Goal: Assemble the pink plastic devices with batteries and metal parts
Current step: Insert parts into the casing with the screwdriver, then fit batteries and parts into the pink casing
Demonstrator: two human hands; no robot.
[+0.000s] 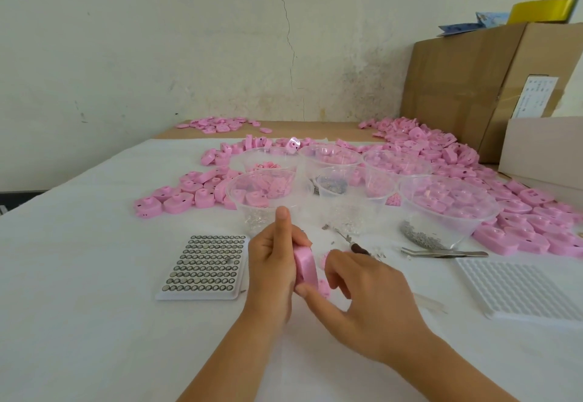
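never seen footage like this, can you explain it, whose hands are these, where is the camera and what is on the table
There is no machine: these are a person's two bare hands, filmed by one wide-angle camera worn on the head, looking forward and down. The left hand grips a flat pink plastic device on edge; the right hand touches its lower end with the thumb, and whether its curled fingers pinch a part is hidden. On the white-covered table lie a white tray of round silver button batteries, metal tweezers, a white grid tray, clear plastic bowls of small parts and heaps of pink plastic shells.
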